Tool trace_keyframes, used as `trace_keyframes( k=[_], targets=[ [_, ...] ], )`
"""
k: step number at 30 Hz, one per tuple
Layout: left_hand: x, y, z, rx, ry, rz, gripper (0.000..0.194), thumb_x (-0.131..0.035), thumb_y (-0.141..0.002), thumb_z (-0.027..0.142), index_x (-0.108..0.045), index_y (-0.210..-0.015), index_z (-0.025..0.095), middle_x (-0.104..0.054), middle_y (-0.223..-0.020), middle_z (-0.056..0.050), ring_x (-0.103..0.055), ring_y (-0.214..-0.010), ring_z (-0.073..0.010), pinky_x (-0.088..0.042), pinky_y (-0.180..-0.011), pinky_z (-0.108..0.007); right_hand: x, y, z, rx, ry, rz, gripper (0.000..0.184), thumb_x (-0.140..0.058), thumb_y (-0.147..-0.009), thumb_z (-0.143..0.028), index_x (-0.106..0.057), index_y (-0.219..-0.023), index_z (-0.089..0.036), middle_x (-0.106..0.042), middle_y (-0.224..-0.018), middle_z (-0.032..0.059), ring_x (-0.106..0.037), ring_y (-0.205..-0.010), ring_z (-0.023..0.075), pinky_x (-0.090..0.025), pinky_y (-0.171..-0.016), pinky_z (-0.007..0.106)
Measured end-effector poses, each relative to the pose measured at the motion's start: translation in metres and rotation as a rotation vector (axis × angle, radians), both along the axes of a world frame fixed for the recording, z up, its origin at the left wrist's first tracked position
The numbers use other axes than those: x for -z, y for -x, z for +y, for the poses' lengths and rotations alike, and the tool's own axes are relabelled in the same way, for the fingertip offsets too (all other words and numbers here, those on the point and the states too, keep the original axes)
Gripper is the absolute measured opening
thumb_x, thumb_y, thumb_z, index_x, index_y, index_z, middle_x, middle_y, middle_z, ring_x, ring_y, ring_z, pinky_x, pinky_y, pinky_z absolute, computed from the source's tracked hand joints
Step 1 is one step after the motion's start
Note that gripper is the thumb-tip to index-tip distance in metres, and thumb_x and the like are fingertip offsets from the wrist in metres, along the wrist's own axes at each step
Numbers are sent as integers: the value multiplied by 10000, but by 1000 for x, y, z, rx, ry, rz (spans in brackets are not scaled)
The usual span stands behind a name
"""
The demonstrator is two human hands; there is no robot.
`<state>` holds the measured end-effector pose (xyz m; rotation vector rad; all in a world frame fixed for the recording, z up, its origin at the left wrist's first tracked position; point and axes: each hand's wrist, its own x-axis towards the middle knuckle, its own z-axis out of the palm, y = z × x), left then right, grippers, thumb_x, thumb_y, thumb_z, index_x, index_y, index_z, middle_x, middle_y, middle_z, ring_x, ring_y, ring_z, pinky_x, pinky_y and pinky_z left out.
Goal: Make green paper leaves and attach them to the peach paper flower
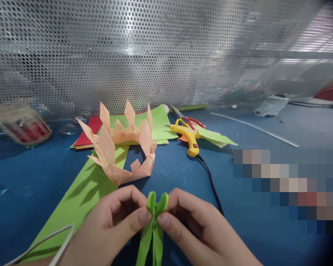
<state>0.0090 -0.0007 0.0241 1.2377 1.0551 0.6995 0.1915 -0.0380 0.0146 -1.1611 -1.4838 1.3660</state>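
Between my hands is a folded green paper piece (152,240), with two looped ends at the top and two strips hanging down out of the frame. My left hand (113,221) pinches its left loop between thumb and forefinger. On the other side, my right hand (194,225) pinches the right loop the same way. Just beyond my hands stands a peach folded-paper crown (133,173) with tall pointed tips. A long green paper sheet (80,199) lies under the crown's left side and reaches toward my left forearm.
A yellow glue gun (192,142) with a black cord lies beyond my right hand, beside red-handled scissors (194,122). Red paper (90,129) and green sheets (161,122) are stacked behind the crown. A jar (24,125) stands left. A clear glue stick (255,127) lies right, before a perforated metal screen (155,55).
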Motion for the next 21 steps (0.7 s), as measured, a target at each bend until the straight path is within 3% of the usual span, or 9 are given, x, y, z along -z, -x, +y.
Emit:
trace_keyframes(
  k=[8,15,21],
  targets=[
    [-1,-2,4,32,138,-218,212,-894,-709,341,-727,-730,212,-725,-672,12,-676,-692,-164,-540,-710,-240,-1,-4,7,-9,115,233,183,-651,-947,-355,-658,-825,-218,-576,-741,-40,-527,-701,111,-464,-707,202],
    [3,-2,5,16,94,-195,284,-908,-684,462,-744,-716,233,-683,-664,41,-605,-656,-112,-498,-649,-168,-1,-2,8,-8,165,272,161,-762,-854,-328,-671,-784,-215,-566,-719,-54,-493,-667,92,-442,-661,180],
    [4,3,1,27,31,-91,301,-828,-754,551,-760,-788,260,-676,-729,24,-576,-725,-141,-500,-681,-191,0,0,6,74,169,175,218,-776,-800,-334,-615,-730,-204,-555,-675,-44,-468,-626,103,-389,-590,206]
  ],
)
